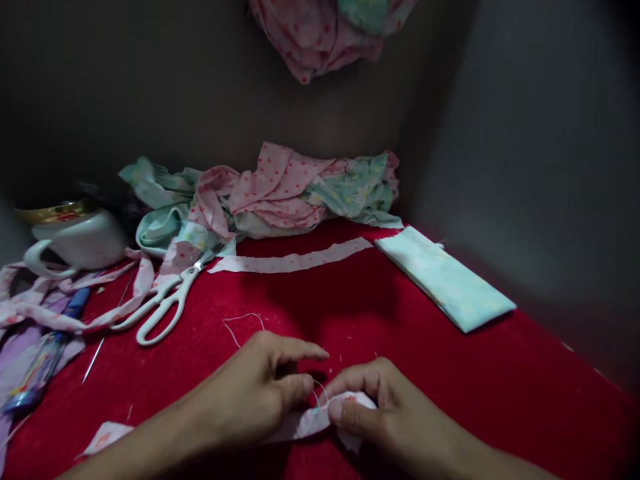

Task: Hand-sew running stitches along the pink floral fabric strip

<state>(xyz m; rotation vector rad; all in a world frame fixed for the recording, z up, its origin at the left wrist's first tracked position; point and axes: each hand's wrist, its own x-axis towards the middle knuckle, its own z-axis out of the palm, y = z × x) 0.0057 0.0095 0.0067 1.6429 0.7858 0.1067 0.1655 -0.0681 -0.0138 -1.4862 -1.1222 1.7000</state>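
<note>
My right hand [373,407] pinches a narrow pale pink fabric strip [313,423] between thumb and fingers, with part of the cloth bunched inside the grip. Just left of it, my left hand [260,387] hovers over the strip, index finger stretched out and thumb apart from it; its other fingers are hidden. A small loop of white thread [320,387] arcs between the left thumb and the cloth at my right fingers. More thread [243,316] curls behind my left hand. The strip's left end [106,437] shows beyond my left forearm. No needle can be made out at my fingers.
White-handled scissors [167,307] lie at left, near a thin metal rod [93,360], a pen packet [43,363] and a white mug [80,243]. Crumpled printed cloth [280,190] lines the back. A flat strip [295,262] and folded green cloth [445,280] rest on the red surface [500,387].
</note>
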